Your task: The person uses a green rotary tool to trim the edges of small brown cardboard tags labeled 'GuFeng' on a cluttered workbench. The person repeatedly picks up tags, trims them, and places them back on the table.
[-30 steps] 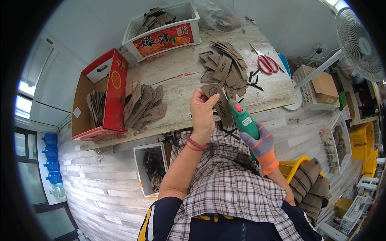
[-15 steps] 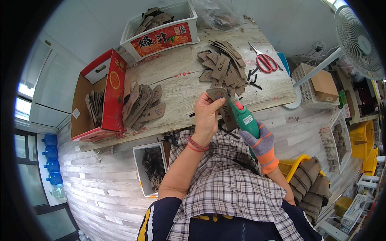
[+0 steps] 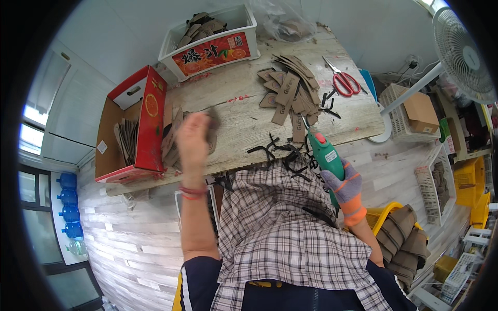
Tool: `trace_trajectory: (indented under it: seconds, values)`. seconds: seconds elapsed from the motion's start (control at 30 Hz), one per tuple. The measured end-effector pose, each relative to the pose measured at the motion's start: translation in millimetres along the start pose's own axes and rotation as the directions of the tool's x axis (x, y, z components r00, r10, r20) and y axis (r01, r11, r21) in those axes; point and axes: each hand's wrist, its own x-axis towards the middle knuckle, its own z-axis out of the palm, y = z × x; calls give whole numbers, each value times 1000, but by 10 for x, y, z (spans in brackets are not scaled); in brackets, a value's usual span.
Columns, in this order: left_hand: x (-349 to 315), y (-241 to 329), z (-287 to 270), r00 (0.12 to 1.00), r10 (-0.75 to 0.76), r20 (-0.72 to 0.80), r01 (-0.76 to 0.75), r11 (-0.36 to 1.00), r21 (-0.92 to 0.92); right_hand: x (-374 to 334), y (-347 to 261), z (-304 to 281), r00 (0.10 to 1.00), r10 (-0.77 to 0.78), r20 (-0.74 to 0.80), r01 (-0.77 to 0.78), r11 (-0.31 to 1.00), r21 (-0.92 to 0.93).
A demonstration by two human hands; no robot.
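This is a small craft workshop. A worn wooden counter (image 3: 244, 111) carries stacks of cut cardboard pieces (image 3: 290, 90), with red scissors (image 3: 345, 83) at two o'clock. A red carton (image 3: 140, 124) at nine o'clock holds more pieces, and a standing fan (image 3: 461, 52) is at the far right.

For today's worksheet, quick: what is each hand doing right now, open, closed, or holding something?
Left hand: blurred, over the cardboard pieces; grip cannot be told.
Right hand: gloved, closed around the green electric cutter.

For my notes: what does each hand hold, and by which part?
Right hand: green cutting tool, by its rear body. Left hand: blurred, on a cardboard piece; grip unclear.
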Motion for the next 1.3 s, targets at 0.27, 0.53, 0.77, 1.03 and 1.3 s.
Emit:
trace_trajectory:
  seconds: [0.27,0.53,0.77,1.03,1.3]
  values:
    - [492,-85,-180,780,623,60,-288,273,918,45,46,-81,999,-35,-38,33,998,-61]
    - [785,-179,2123,859,473,197,-470,576,669,45,137,-192,995,0,-100,-10,995,-101]
    - [650,-458,2034,900,259,350,-427,681,595,26,223,-257,989,9,-146,-24,995,-98]
    - [382,-391,1480,967,53,251,-203,752,627,85,314,-153,995,-15,-100,-1,988,-155]
    - [105,-231,1386,953,295,-69,-241,876,417,114,174,-51,999,2,-38,-8,986,-164]
